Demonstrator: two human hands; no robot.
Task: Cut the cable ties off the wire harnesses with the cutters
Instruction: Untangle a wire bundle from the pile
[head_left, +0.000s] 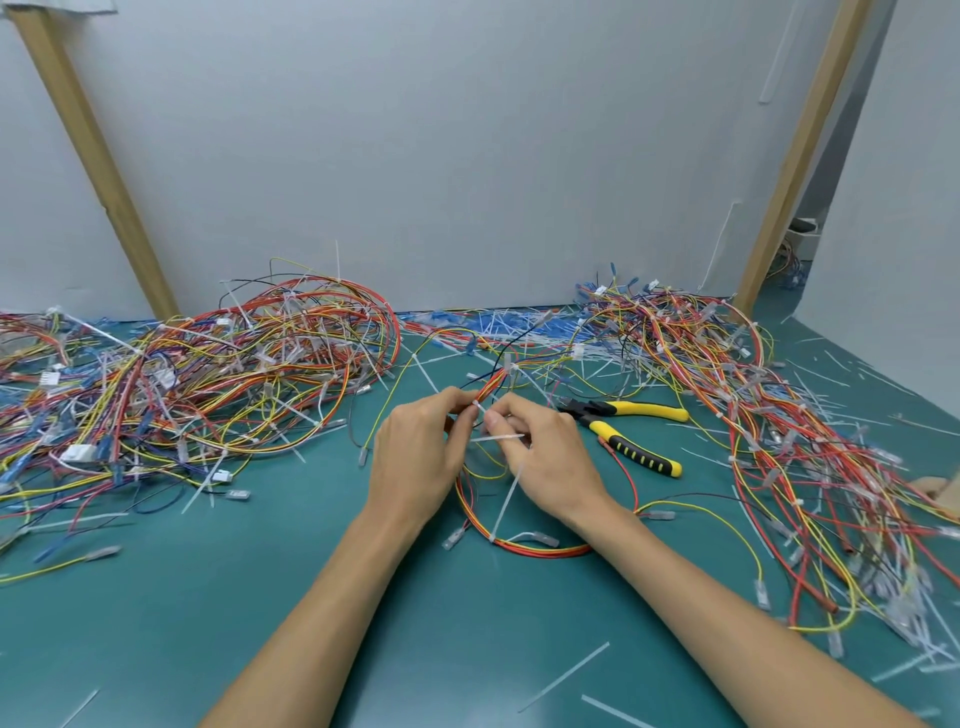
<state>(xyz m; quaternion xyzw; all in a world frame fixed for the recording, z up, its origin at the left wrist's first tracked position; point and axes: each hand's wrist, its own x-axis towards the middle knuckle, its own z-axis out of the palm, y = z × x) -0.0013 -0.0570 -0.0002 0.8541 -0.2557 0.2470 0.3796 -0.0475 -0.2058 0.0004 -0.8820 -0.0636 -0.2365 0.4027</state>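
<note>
While the cutters (636, 452) lie idle, left hand (415, 462) pinches a harness (519, 548) beside them, right hand (550, 462) its cable tie (498, 439); tied heaps (234, 364) await

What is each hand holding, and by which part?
Left hand pinches the wire harness at its bundled stretch; right hand pinches a white cable tie by its strap. Cutters lie unheld.

1. L hand (415, 457): mid-scene, back up, fingers curled, thumb + index pinch wire bundle (491, 382).
2. R hand (545, 457): just right of L, fingertips close together, curled, pinching cable tie (501, 439).
3. Both forearms bare, converging from near edge.
</note>
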